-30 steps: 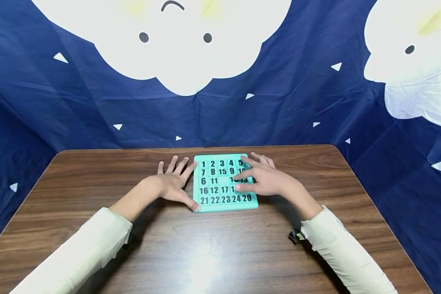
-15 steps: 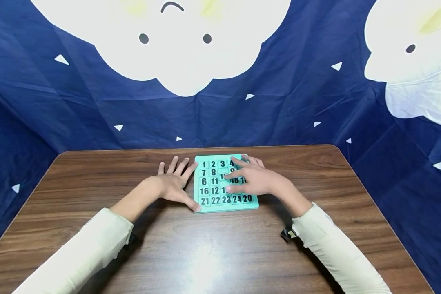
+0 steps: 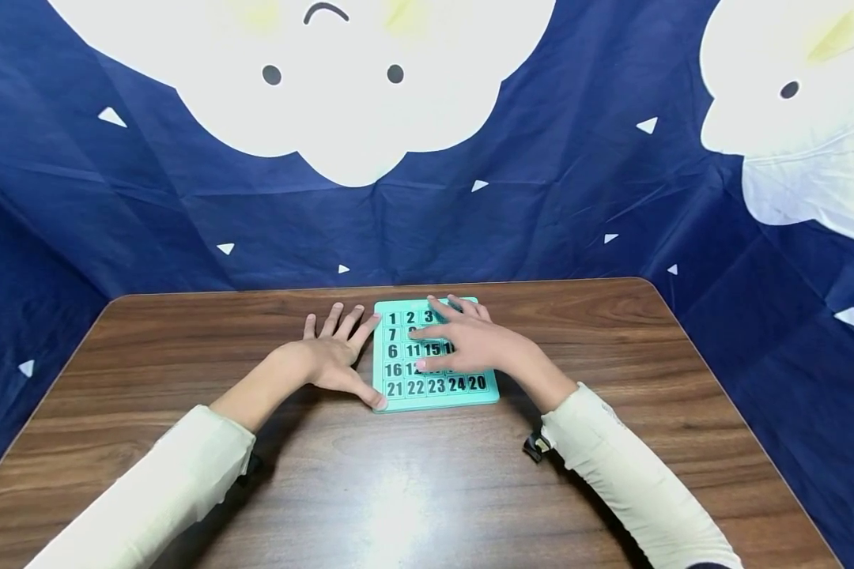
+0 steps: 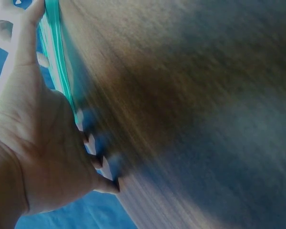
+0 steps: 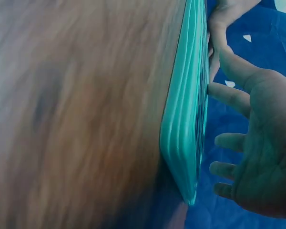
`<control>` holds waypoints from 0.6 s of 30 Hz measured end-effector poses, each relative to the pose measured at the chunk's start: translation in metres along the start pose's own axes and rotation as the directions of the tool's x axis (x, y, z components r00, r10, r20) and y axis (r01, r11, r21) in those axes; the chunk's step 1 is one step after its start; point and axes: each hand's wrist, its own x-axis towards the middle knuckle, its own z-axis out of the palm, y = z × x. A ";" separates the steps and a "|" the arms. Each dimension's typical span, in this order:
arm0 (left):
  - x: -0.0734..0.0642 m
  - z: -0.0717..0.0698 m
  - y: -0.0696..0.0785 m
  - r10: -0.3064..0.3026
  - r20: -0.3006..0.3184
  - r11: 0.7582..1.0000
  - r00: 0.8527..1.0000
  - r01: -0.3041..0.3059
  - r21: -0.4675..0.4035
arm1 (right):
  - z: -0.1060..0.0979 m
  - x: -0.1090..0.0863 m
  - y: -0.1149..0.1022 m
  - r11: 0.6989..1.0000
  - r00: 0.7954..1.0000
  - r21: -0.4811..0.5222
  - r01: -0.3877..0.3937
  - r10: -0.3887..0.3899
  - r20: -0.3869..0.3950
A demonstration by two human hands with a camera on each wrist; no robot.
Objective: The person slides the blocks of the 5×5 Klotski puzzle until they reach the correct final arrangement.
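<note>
A turquoise number slide puzzle lies flat near the back of the table, its tiles bearing black numbers. My left hand is spread beside its left edge, thumb at the lower left corner and index fingertip near the upper left. My right hand reaches over the face from the right, fingers extended. Its index fingertip is at the 8 tile, partly covering it, and touches the face in the right wrist view. Tile 15 shows in the third row, beside 11. The right hand hides several tiles in the upper right and middle.
The brown wooden table extends around the puzzle, with a glare patch towards the front. Behind it hangs a dark blue cloth with white clouds and small triangles. A dark wrist device sits by the right sleeve.
Tile 15 has slid down from the second row into the third-row gap. My right hand has moved left across the puzzle, its index fingertip now at 8. The left hand stays put.
</note>
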 end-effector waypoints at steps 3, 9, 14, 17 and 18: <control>-0.001 0.001 0.000 0.007 -0.009 1.000 1.000 -0.007 -0.006 | -0.004 -0.007 0.005 0.999 1.000 -0.021 -0.030 0.030 -0.008; 0.000 0.001 -0.001 0.009 -0.009 1.000 1.000 -0.009 -0.011 | -0.007 -0.007 0.006 0.999 0.999 -0.031 -0.013 0.011 -0.048; 0.001 0.000 0.000 0.006 0.002 1.000 1.000 -0.006 -0.003 | 0.003 0.012 -0.012 0.999 0.999 -0.028 0.038 -0.038 -0.005; 0.000 -0.001 0.000 0.005 0.006 1.000 1.000 -0.005 -0.002 | 0.004 0.017 -0.017 0.999 0.999 -0.024 0.044 -0.043 0.032; 0.000 -0.001 0.000 0.007 0.006 1.000 1.000 -0.007 -0.002 | 0.003 0.016 -0.017 0.999 0.999 -0.029 0.035 -0.034 0.038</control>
